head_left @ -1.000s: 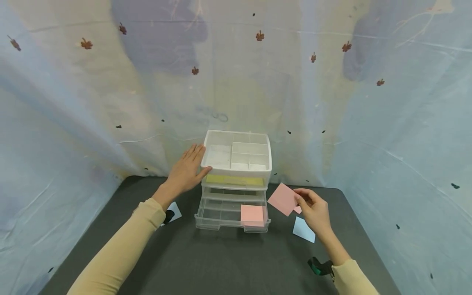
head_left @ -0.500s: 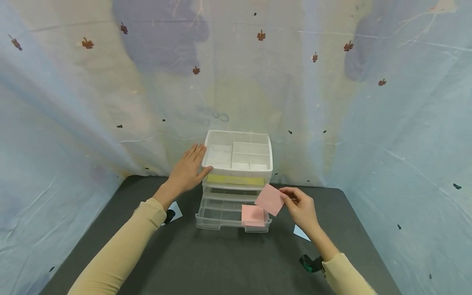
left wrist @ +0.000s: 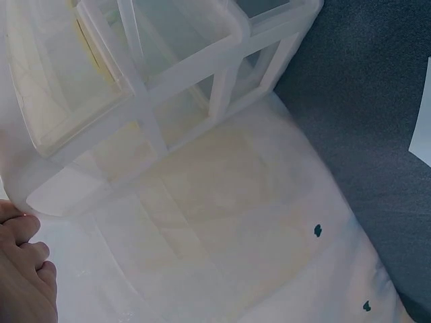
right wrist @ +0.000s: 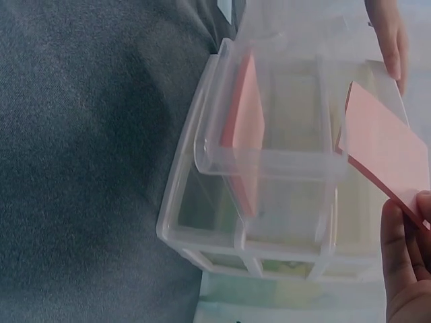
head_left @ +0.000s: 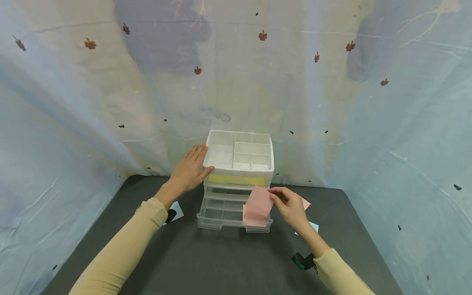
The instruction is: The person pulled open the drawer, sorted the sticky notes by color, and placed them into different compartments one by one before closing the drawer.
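A white and clear plastic drawer organizer (head_left: 239,170) stands at the back of the dark table. Its lower drawer (head_left: 217,224) is pulled out, with a pink sticky note pad (head_left: 255,220) in its right part. My left hand (head_left: 187,173) rests against the organizer's upper left side, fingers straight. Between thumb and fingers, my right hand (head_left: 291,209) pinches a second pink sticky note pad (head_left: 259,200), tilted above the drawer's right side. The right wrist view shows this held pad (right wrist: 387,145) and its thickness, apart from the one in the drawer (right wrist: 246,114).
Something yellow (head_left: 236,180) shows through the upper drawer, which is closed. Pale blue paper (head_left: 178,210) lies left of the organizer, partly behind the wrist strap. Another blue piece (head_left: 314,227) and a pink piece (head_left: 305,203) lie at the right, partly covered by my right arm.
My right hand has carried the pink sticky note pad leftward, from beside the organizer to above the pulled-out drawer. The left hand stays against the organizer.
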The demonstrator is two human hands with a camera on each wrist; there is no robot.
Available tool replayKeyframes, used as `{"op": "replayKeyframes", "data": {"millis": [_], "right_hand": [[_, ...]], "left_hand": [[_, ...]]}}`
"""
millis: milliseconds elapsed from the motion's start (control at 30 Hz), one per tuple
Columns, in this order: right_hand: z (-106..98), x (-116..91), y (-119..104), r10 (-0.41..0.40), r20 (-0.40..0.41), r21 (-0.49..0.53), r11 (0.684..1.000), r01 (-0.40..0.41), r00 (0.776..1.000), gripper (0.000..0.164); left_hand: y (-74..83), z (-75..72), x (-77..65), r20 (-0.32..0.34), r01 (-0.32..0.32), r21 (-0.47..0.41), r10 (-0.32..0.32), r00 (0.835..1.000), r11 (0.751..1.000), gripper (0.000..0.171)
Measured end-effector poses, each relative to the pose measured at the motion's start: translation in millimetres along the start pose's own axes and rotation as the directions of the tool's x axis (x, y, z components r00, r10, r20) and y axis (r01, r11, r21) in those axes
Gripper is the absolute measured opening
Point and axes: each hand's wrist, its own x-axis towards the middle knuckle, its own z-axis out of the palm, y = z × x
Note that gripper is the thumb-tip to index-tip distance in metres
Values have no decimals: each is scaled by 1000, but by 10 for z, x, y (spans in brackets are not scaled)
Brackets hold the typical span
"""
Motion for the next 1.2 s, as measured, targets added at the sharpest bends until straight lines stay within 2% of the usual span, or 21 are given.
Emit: {"op": "replayKeyframes", "data": {"millis": [433, 800, 1033, 1200], "right_hand": [[205, 64, 19, -41, 71, -71, 996, 46, 997, 13], [362, 90, -38, -12, 153, -89, 996, 26, 988, 15], [489, 111, -51, -55, 173, -99, 992, 73, 983, 15], [570, 142, -85, -4, 218, -90, 996, 24, 976, 15]], "left_hand": [[1, 6, -7, -10, -5, 6, 6, 1000, 1000, 81], [1, 17, -1, -4, 4, -2, -4, 1000, 1000, 81], [-1, 12, 3, 3, 2, 0, -2, 1000, 1000, 82], [-10, 12, 2, -1, -6, 2, 6, 1000, 1000, 82]]}}
